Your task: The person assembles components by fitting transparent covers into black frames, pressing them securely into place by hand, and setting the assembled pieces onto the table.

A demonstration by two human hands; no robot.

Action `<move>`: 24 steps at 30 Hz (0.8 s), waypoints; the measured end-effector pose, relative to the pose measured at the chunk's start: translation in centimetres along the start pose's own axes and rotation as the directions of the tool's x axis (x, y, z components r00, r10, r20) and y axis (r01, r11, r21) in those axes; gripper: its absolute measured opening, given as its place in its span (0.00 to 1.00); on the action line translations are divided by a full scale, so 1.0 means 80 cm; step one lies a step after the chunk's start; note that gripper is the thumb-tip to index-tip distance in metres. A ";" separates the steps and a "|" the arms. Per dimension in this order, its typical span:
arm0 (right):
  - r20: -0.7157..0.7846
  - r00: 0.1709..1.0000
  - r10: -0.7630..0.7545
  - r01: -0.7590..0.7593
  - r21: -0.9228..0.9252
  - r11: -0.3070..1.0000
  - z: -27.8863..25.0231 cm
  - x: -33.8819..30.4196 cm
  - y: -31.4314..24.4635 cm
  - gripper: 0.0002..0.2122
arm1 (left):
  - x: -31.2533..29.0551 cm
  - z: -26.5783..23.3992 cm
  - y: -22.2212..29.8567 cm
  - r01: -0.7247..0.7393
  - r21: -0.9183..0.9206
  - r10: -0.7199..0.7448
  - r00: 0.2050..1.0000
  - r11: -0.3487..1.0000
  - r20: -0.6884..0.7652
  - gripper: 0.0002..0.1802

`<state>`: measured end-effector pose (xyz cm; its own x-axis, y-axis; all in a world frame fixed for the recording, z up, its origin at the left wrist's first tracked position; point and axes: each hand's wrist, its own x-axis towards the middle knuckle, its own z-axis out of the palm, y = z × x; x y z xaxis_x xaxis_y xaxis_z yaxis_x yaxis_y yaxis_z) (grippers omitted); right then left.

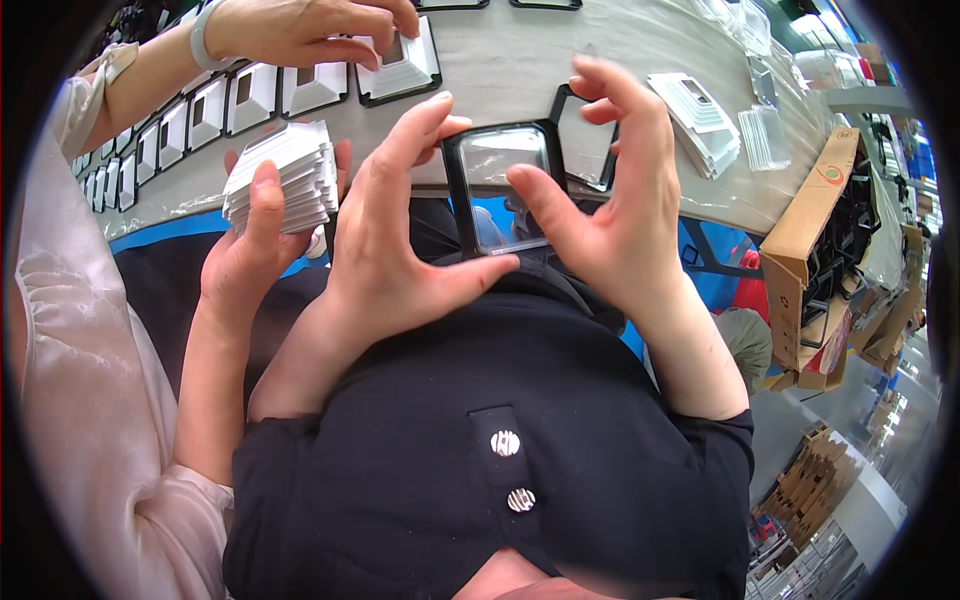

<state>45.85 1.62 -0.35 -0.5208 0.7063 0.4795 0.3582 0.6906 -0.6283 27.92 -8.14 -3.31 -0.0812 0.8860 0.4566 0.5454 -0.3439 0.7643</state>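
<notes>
A black rectangular frame [459, 190] with a clear panel stands tilted between my hands, above my lap at the table edge. My left hand [385, 235] grips it, fingertips by its upper left corner and thumb along its lower edge. My right hand [615, 210] is open, fingers spread and raised, its thumb in front of the clear panel; whether the thumb touches it I cannot tell. Behind the right fingers lies another black frame [603, 183] on the table. A stack of white stepped card pieces [695, 118] rests to the right of that hand.
At left, a co-worker's hand [262, 215] holds a stack of white pieces [290, 170]; their other hand [320, 30] reaches over a white piece in a black frame [405, 75]. Several filled frames [250, 95] line the table [545, 40]. A cardboard box [805, 240] of black frames stands right.
</notes>
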 end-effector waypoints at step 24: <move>0.284 0.934 -0.216 0.313 -0.361 0.879 0.033 -0.051 0.026 0.17 | -0.010 0.014 -0.026 -0.055 0.589 -0.035 0.989 0.806 0.140 0.30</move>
<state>46.65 -0.24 -5.22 -0.7840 0.4663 0.4098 0.4312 0.8840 -0.1809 27.79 -7.79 -5.78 0.0174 0.9324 0.3611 0.9355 -0.1427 0.3231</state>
